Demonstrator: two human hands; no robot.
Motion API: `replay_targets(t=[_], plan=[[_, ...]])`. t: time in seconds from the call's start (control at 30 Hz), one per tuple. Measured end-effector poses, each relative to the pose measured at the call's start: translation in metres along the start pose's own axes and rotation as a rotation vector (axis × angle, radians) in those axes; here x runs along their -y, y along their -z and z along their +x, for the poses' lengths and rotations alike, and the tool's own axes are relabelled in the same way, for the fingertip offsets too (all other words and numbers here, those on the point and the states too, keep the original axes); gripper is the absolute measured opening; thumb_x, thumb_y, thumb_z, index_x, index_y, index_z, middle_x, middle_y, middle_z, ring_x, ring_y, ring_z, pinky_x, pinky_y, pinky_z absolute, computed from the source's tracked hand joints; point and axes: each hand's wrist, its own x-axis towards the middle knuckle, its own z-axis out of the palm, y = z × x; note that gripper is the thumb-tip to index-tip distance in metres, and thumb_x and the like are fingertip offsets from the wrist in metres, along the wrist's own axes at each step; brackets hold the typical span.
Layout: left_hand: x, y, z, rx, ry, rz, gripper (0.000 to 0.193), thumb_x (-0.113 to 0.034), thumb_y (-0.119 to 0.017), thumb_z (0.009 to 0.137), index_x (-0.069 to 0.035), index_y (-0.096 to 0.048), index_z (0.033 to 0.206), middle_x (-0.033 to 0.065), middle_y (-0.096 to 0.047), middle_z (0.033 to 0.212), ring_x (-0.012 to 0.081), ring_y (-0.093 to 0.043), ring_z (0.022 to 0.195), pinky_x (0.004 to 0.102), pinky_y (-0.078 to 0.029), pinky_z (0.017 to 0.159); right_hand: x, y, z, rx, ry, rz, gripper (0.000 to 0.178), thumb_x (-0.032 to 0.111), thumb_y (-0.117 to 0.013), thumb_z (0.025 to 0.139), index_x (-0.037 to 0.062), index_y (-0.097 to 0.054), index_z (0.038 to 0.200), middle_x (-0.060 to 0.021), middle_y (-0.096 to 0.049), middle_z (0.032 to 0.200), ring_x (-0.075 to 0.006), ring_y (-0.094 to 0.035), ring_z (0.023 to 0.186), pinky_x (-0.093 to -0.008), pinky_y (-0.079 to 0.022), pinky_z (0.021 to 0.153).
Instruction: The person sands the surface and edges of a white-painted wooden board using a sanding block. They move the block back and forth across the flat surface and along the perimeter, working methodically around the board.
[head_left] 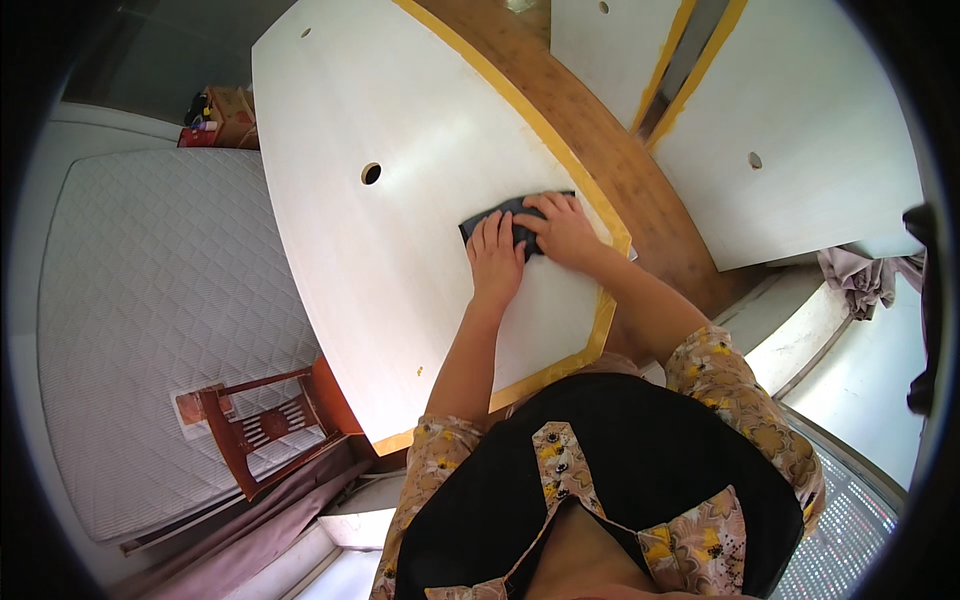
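A dark grey sheet of sandpaper [515, 207] lies on a large white panel [430, 260] with a yellow band along its edge. My left hand [497, 262] presses on the sheet's left part, fingers spread over it, thumb at its near side. On its right part rests my right hand [560, 232], with bent fingers gripping the sheet close to the yellow edge. My two hands nearly touch at the fingertips. The underside of the sheet is hidden. Farther up the panel is a round dark hole [371, 174].
More white panels [800, 130] with yellow edges stand at the right, above a wooden floor [660, 215]. At left are a quilted mattress [160, 300], a brown wooden chair [275, 425] and a cardboard box [233, 118]. A bunched curtain [858, 280] hangs at far right.
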Motion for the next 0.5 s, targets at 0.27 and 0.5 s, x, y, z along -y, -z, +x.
replay_targets(t=[0.27, 0.5], plan=[[0.003, 0.069, -0.124, 0.220, 0.241, 0.026, 0.062, -0.025, -0.076, 0.091, -0.016, -0.055, 0.148, 0.0068, -0.047, 0.157, 0.0332, -0.040, 0.145, 0.0499, -0.030, 0.120, 0.083, -0.012, -0.059, 0.184, 0.309, 0.181, 0.033, 0.019, -0.062, 0.090, 0.0249, -0.072, 0.120, -0.0047, -0.058, 0.138, -0.0260, -0.047, 0.136, -0.0440, -0.033, 0.112], [0.032, 0.049, -0.072, 0.121, 0.120, 0.022, 0.064, -0.022, -0.071, 0.095, -0.013, -0.049, 0.153, 0.0091, -0.045, 0.158, 0.0363, -0.041, 0.144, 0.0516, -0.031, 0.119, 0.052, -0.025, -0.005, 0.082, 0.308, 0.064, 0.041, 0.016, -0.065, 0.085, 0.0223, -0.070, 0.125, -0.0023, -0.060, 0.138, -0.0256, -0.049, 0.136, -0.0451, -0.035, 0.111]])
